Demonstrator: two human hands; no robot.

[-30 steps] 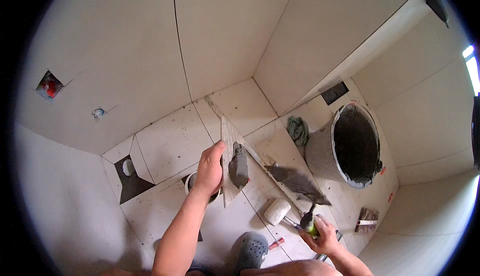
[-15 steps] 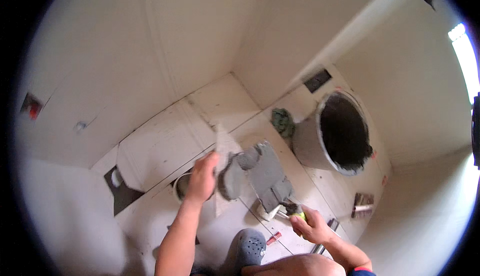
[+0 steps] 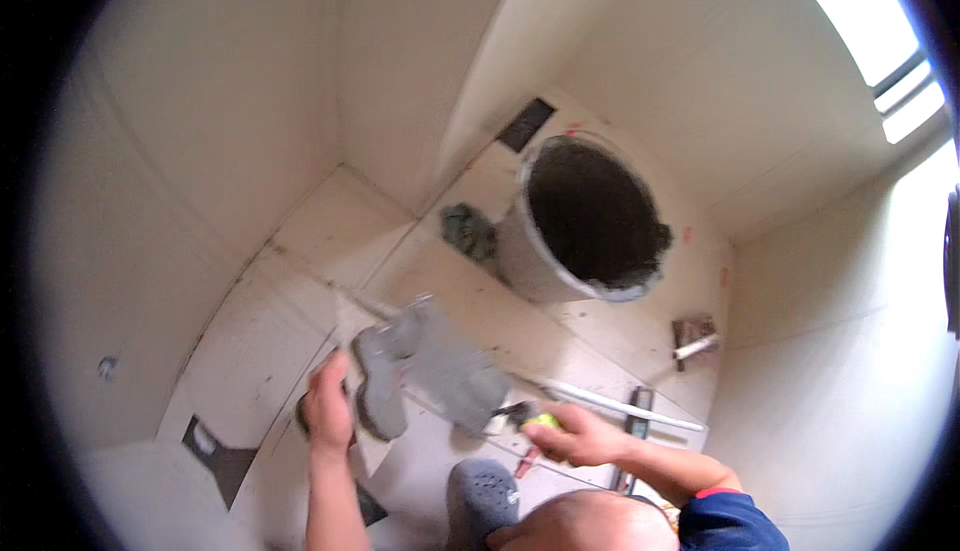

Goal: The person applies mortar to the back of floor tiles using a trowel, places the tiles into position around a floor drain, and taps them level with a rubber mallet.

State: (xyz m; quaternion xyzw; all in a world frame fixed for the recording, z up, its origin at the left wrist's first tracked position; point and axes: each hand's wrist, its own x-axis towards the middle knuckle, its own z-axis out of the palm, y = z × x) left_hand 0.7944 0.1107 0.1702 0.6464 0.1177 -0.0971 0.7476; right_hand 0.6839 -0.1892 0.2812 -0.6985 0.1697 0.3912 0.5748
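My left hand [image 3: 328,406] is closed around a narrow pale piece, apparently a tile strip [image 3: 374,454], held on edge. Thick grey mortar [image 3: 380,386] clings to its right-hand face. In my right hand [image 3: 578,435] is a trowel with a yellow-green handle [image 3: 545,421]. Wet mortar covers the trowel's flat blade [image 3: 445,366], which points up and left, close beside the mortar on the strip. Motion blurs both tools, so I cannot tell whether blade and strip touch.
A large bucket [image 3: 512,256] of dark mortar stands beyond the trowel, with a crumpled green cloth [image 3: 468,231] beside it. Around the tiled floor are a white rod [image 3: 620,401], a spirit level [image 3: 632,441], a red wedge [image 3: 527,462] and dark floor cut-outs [image 3: 527,124]. Walls rise close by.
My view has swung right, so bucket and floor sit further left and the window shows more. Both hands keep their hold; the blade's mortar looks more spread out.
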